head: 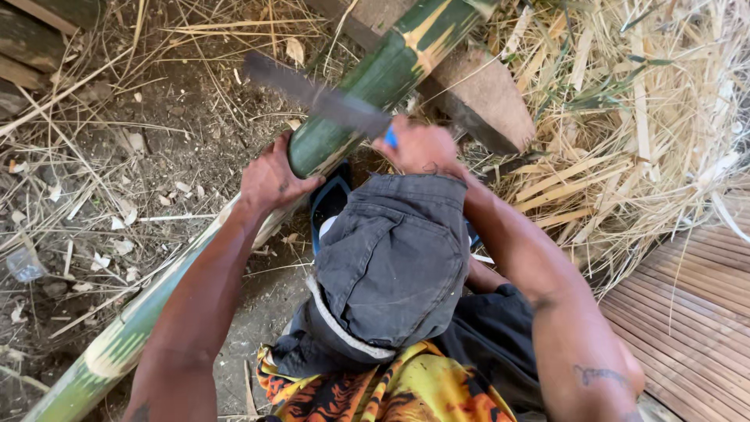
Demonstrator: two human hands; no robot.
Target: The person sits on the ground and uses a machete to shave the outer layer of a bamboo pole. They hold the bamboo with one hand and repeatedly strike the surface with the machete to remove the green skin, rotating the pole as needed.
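Observation:
A long green bamboo pole (367, 86) runs from the lower left to the top middle, resting on a wooden block (484, 98). My left hand (269, 180) grips the pole from below, near a cut section. My right hand (418, 144) holds a large knife with a blue handle, and its blurred grey blade (312, 94) lies across the pole. My raised knee in grey shorts (394, 258) sits just under both hands.
Dry bamboo strips and shavings (625, 117) pile up at the right. A slatted bamboo floor (687, 312) lies at the lower right. Dirt ground with chips (141, 172) spreads to the left. A blue sandal (328, 203) shows under the pole.

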